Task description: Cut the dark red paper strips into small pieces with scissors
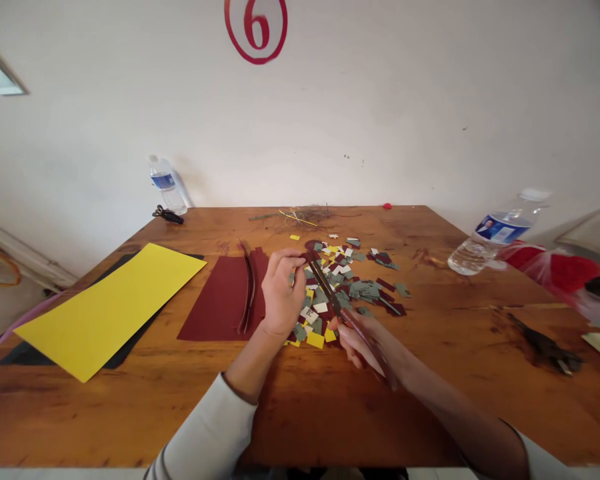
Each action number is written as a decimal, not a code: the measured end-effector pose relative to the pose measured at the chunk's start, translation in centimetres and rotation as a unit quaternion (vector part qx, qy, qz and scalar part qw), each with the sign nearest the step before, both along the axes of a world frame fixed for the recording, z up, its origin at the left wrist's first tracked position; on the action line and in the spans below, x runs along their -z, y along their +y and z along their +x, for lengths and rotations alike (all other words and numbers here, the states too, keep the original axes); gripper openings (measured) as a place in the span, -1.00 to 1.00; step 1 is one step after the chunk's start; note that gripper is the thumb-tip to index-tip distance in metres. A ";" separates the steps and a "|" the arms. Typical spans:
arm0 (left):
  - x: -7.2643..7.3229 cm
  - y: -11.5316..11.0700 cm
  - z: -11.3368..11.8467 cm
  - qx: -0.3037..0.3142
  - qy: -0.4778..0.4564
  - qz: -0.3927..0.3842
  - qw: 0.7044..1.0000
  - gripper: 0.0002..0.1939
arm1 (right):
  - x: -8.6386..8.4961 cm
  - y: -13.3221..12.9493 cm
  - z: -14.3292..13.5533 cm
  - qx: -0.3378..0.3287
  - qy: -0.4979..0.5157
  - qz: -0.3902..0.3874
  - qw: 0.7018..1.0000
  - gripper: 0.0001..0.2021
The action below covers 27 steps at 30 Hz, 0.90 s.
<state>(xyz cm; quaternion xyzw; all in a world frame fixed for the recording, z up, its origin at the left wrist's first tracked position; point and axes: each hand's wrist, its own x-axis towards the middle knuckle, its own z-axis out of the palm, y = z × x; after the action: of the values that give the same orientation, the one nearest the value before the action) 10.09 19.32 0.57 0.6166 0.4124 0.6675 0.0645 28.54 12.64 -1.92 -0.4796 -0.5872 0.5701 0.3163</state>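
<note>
Yellow sheet (113, 310) on my left, lying over a dark sheet (27, 353); water bottle (167, 187) behind, at the wall. Then maroon sheet (205, 300), curved strips (248, 293) on its right part. My left hand (284, 293) is raised just beside them, fingers curled, thumb and index partly apart at the far end of a dark narrow piece (325, 283); can't tell if they pinch it. Below that, cut scraps (340, 267), grey, maroon, yellow, white, scattered on the wooden table (300, 413). My right hand (357, 340) is closed around the dark piece's near end, with a maroon strip (373, 347) alongside. Farther right, tilted bottle (497, 230), black tool (545, 343), red bundle (563, 267) in plastic.
</note>
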 end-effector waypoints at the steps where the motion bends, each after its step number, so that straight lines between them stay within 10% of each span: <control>1: 0.2 0.0 0.0 0.007 0.018 0.008 1.000 -0.82 | -0.2 0.0 -0.1 0.003 0.001 -0.010 1.000 -0.54; 9: -0.1 -1.1 1.3 0.064 -0.094 -0.045 0.993 -0.84 | -0.5 0.1 0.0 0.049 -0.023 0.038 0.998 -0.56; 18: -1.2 -0.5 1.0 0.293 -0.356 -0.333 0.823 -0.69 | -0.1 0.1 -0.2 0.066 -0.081 0.086 0.991 -0.60; 27: -1.4 -0.4 0.8 0.298 -0.385 -0.362 0.795 -0.64 | -0.6 0.3 0.0 0.028 -0.067 0.084 0.994 -0.56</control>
<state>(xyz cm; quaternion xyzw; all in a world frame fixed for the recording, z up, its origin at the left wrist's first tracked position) 10.90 18.90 2.01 0.3326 0.3606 0.5993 0.6326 28.58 12.98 -1.30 -0.5050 -0.6389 0.4763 0.3315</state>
